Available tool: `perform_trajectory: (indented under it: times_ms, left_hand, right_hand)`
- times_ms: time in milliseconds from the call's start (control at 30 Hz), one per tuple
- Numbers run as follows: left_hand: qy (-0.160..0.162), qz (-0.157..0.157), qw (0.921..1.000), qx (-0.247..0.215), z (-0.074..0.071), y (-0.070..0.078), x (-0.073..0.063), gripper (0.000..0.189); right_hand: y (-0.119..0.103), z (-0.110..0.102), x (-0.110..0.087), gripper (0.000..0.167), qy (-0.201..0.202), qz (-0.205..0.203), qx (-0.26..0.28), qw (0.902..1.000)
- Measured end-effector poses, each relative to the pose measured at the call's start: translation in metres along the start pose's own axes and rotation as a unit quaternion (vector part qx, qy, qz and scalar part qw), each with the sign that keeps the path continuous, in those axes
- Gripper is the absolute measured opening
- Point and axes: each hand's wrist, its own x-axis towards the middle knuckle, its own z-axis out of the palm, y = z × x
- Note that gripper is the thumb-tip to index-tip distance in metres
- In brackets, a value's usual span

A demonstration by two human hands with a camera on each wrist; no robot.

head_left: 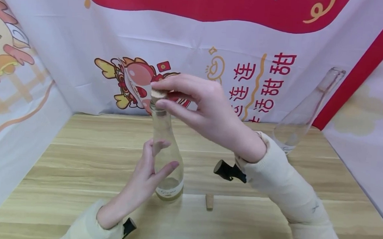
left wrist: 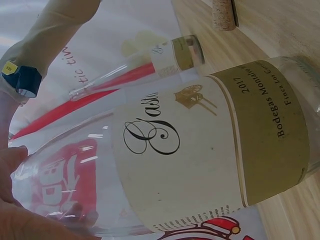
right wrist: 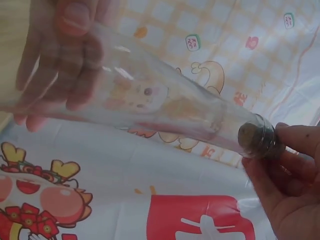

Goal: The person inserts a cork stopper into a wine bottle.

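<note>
A clear glass bottle [head_left: 173,151] stands upright on the wooden table. My left hand [head_left: 140,183] grips its body, with the thumb on one side and the fingers wrapped round the other. Above it my right hand [head_left: 208,111] pinches a cork [head_left: 159,93] at the bottle's mouth between thumb and fingers. In the right wrist view, the lower end of the cork [right wrist: 251,136] shows through the glass, inside the neck. A cream and gold label [left wrist: 180,150] fills much of the left wrist view.
A second clear bottle [head_left: 300,119] stands at the back right of the table, partly behind the right sleeve. A small tapered cork [head_left: 209,201] lies right of the gripped bottle. Printed cloth [head_left: 196,36] hangs along the back and sides.
</note>
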Motion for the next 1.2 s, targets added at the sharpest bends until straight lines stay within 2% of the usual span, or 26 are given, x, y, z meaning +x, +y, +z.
perform_trajectory:
  times_ms: [133,300,533,733,967,1200]
  left_hand:
    - [-0.002,-0.002,1.0,-0.001,0.001,0.0,-0.001,0.052]
    - [-0.005,-0.005,1.0,-0.002,0.001,0.0,-0.001,0.053]
    - [-0.005,-0.007,0.9999,0.007,0.0,0.0,-0.002,0.053]
    - [-0.006,-0.02,0.9996,0.018,0.001,0.002,-0.002,0.054]
    - [-0.008,-0.032,0.9993,0.016,0.0,0.004,-0.003,0.054]
    - [-0.002,-0.015,0.9996,0.022,0.001,0.003,-0.002,0.052]
  right_hand:
    - [-0.001,0.001,-0.007,0.041,-0.023,0.051,0.009,0.9984]
    - [0.005,-0.002,-0.022,0.053,-0.052,0.104,-0.018,0.9931]
    - [0.019,0.001,-0.054,0.057,-0.091,0.115,-0.044,0.9882]
    - [0.024,0.009,-0.087,0.062,-0.144,0.177,-0.043,0.9726]
    - [0.026,0.021,-0.116,0.068,-0.176,0.214,-0.04,0.9599]
    - [0.031,0.038,-0.138,0.075,-0.21,0.242,-0.04,0.9464]
